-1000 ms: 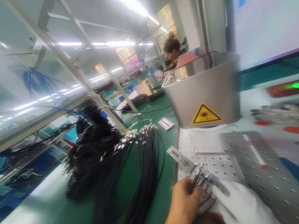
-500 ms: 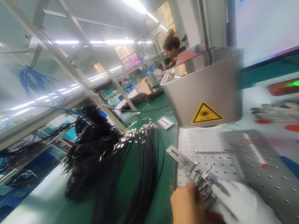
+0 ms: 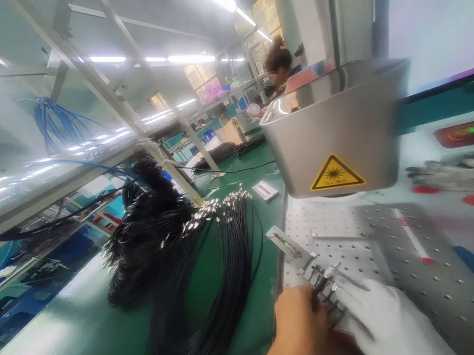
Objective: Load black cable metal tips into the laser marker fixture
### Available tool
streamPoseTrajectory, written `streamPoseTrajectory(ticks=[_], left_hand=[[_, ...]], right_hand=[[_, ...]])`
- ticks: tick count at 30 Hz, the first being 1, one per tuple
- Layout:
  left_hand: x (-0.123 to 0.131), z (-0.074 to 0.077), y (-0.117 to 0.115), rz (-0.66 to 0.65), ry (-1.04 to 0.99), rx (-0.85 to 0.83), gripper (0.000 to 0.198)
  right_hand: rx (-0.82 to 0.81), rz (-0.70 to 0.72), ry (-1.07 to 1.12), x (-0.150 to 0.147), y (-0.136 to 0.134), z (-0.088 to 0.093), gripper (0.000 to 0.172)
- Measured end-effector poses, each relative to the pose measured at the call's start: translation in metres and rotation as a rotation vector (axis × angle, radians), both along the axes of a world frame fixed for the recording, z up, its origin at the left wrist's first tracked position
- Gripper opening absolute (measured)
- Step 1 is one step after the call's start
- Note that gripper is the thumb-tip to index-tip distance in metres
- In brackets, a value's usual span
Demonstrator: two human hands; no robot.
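Lower centre of the frame: bare left hand [image 3: 300,325] pinching a black cable end [image 3: 321,284] over a row of metal connectors [image 3: 326,287] on the perforated plate [image 3: 403,261]. Gloved right hand [image 3: 386,320] pressed flat just beside. Black cable bundle [image 3: 197,274] left on the green bench [image 3: 89,345].

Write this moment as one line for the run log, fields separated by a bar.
left hand: bare, pinching cable connectors | right hand: white glove, resting on same connectors | place: perforated plate under laser housing | nearby: black cable bundle
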State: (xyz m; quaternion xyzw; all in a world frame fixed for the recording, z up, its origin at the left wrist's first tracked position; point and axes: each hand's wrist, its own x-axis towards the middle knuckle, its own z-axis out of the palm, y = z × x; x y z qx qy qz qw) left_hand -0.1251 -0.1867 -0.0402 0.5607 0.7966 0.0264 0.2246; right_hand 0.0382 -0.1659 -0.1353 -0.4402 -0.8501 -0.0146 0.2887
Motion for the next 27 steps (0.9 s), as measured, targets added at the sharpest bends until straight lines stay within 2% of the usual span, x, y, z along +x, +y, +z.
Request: streamPoseTrajectory(ticks=[5, 10, 14, 18, 21, 23, 25, 27], left_hand=[[-0.003, -0.005, 0.001, 0.008, -0.065, -0.002, 0.020], [-0.002, -0.010, 0.001, 0.017, -0.063, 0.001, 0.020], [-0.009, -0.007, 0.000, 0.025, -0.254, 0.090, 0.010], [-0.020, -0.002, 0.000, 0.074, -0.435, 0.244, 0.017], [-0.026, -0.005, 0.002, 0.140, -0.554, 0.262, 0.007], [-0.028, -0.007, 0.004, 0.180, -0.642, 0.288, 0.009], [-0.028, -0.008, 0.005, 0.189, -0.672, 0.309, 0.005], [-0.027, -0.005, 0.005, 0.164, -0.629, 0.304, 0.011]], right_hand=[[-0.017, 0.023, -0.063, 0.000, 0.003, -0.003, 0.056], [0.002, 0.066, -0.026, -0.001, 0.005, -0.006, 0.050], [0.029, 0.040, 0.041, -0.005, 0.002, -0.004, 0.046], [0.114, -0.017, 0.013, -0.008, -0.001, -0.007, 0.042], [0.127, -0.031, -0.015, -0.008, -0.001, -0.008, 0.043], [0.121, -0.036, -0.018, -0.008, -0.001, -0.007, 0.044], [0.105, -0.031, -0.014, -0.007, -0.001, -0.005, 0.045], [0.095, -0.023, -0.009, -0.007, -0.001, -0.004, 0.044]])
